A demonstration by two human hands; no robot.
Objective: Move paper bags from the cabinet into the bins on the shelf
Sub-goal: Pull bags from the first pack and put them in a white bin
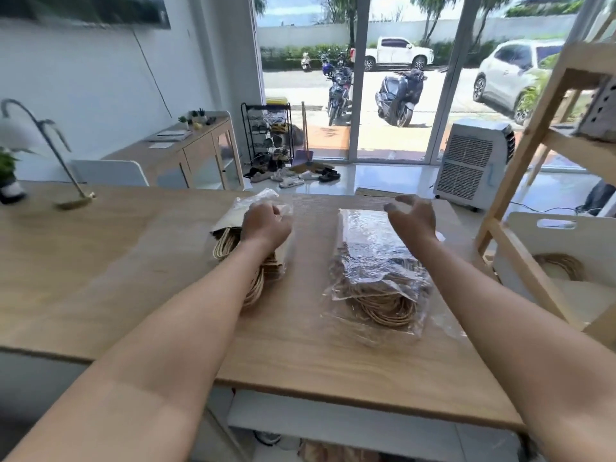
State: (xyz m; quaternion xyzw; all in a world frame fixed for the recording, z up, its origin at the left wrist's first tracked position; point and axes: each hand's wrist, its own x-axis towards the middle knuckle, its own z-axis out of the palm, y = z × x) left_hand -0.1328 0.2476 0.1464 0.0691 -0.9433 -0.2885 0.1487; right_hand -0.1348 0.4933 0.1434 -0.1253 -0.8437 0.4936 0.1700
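Two plastic-wrapped stacks of brown paper bags with twine handles lie on the wooden table. My left hand grips the far end of the left stack, fingers curled round its clear wrap. The right stack lies flat, its handles pointing toward me. My right hand hovers just above the far end of that stack, fingers spread and bent, holding nothing. A white bin on the wooden shelf at the right holds paper bags with twine handles.
A curved desk lamp and a potted plant stand at the table's far left. A portable air cooler sits on the floor beyond the table. A sideboard and a shoe rack stand by the glass doors.
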